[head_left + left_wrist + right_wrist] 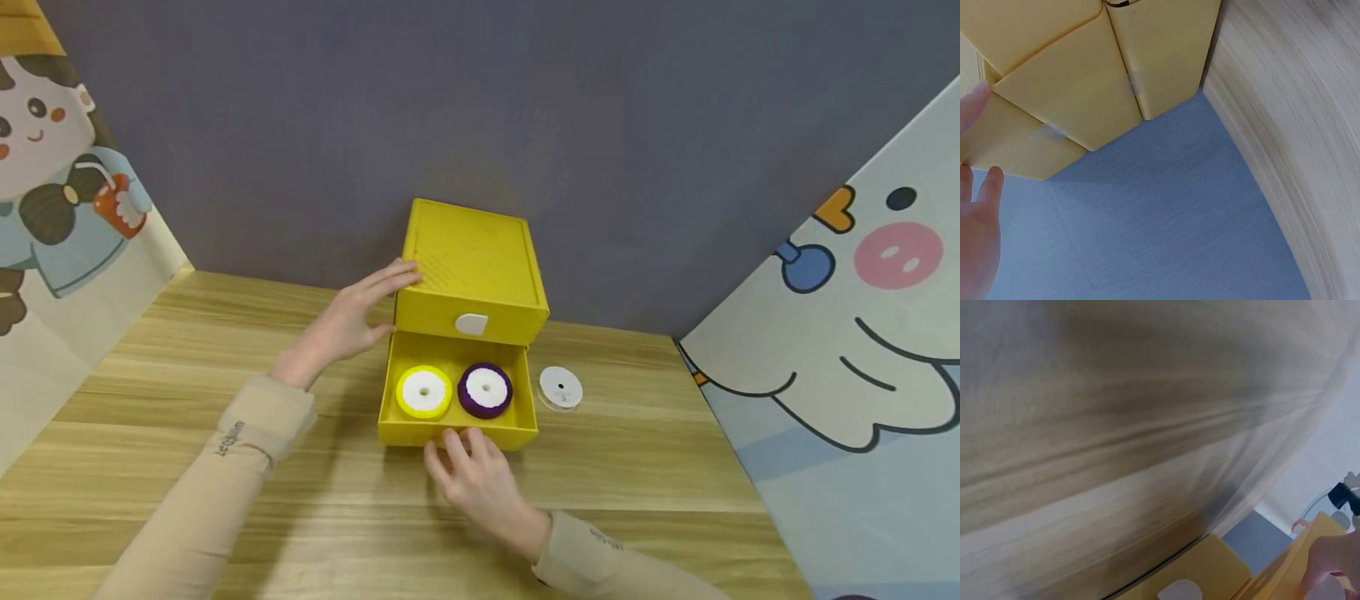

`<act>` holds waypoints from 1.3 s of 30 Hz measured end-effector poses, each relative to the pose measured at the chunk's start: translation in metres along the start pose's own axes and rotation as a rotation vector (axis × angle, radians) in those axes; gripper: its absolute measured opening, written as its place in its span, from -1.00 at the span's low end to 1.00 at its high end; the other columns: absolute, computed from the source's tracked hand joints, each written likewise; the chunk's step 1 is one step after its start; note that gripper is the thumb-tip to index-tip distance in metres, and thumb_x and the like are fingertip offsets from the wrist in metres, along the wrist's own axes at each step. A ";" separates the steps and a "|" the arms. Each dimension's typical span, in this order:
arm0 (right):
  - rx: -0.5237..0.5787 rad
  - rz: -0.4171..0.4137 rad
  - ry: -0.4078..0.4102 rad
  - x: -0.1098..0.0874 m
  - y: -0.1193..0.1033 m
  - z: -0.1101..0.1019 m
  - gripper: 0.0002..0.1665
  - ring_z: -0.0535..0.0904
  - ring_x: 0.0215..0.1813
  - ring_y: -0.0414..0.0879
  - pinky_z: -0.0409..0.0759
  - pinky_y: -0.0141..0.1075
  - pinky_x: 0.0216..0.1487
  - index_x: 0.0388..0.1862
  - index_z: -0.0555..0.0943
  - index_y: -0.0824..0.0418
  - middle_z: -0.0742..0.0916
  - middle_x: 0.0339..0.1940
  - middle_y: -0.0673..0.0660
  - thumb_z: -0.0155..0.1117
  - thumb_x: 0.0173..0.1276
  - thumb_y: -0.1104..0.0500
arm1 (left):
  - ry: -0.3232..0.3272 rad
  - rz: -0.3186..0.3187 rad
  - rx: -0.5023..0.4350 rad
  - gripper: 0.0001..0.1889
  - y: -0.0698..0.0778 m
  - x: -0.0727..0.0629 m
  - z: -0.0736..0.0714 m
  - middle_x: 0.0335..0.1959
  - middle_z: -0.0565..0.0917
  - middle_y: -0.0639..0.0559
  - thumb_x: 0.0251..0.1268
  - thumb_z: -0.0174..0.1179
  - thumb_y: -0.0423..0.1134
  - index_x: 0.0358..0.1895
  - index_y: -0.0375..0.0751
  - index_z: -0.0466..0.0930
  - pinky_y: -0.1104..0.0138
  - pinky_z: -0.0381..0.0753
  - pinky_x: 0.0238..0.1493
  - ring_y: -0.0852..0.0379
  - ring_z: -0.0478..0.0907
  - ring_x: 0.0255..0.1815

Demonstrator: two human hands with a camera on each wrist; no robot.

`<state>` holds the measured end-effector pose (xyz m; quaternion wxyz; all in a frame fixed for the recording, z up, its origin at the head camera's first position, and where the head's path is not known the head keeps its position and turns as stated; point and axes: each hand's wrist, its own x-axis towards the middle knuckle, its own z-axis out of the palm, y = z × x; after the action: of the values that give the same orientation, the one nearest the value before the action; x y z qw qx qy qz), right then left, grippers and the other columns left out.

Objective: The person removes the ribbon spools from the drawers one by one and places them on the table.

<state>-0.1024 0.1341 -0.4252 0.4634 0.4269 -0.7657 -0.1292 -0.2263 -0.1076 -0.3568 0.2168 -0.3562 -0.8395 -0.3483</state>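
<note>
Drawer [455,410], plain yellow, holds a yellow-rimmed spool [423,392] and a purple-rimmed spool [486,389].

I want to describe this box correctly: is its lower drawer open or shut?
Open. The lower drawer juts out beyond the upper drawer, and the yellow spool and purple spool show inside.

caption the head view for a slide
Left hand on yellow cabinet, right hand gripping its open lower drawer, two rolls inside.
</note>
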 end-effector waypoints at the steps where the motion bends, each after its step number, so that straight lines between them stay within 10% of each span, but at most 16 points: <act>1: 0.006 0.000 -0.002 -0.001 -0.001 -0.001 -0.53 0.49 -0.42 -0.11 0.63 -0.46 -0.51 -0.33 0.69 0.03 0.65 -0.35 0.07 -0.18 0.41 0.38 | -0.001 -0.001 0.000 -0.15 0.000 0.000 0.000 0.44 0.31 -0.12 -0.15 0.35 -0.68 0.35 -0.19 0.35 0.12 0.58 0.23 -0.15 0.19 0.50; 32: 0.045 -0.013 0.042 0.005 -0.007 -0.029 -0.55 0.49 -0.39 -0.14 0.52 -0.45 -0.46 -0.37 0.66 0.04 0.65 -0.35 0.03 -0.19 0.39 0.37 | -0.007 -0.019 -0.005 -0.15 0.002 -0.001 -0.003 0.45 0.29 -0.12 -0.14 0.35 -0.67 0.35 -0.19 0.34 0.09 0.54 0.28 -0.15 0.16 0.51; 39: 0.187 0.071 -0.132 0.003 -0.007 -0.046 -0.70 0.55 -0.23 -0.11 0.56 -0.42 -0.41 -0.25 0.64 0.03 0.65 -0.22 0.03 0.02 0.19 0.32 | -0.004 -0.014 -0.014 -0.15 0.001 0.000 -0.001 0.45 0.30 -0.12 -0.15 0.35 -0.68 0.35 -0.19 0.35 0.09 0.54 0.28 -0.15 0.17 0.51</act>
<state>-0.0614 0.1362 -0.4031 0.3745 0.4314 -0.8179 -0.0686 -0.2252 -0.1083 -0.3558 0.2103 -0.3524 -0.8400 -0.3550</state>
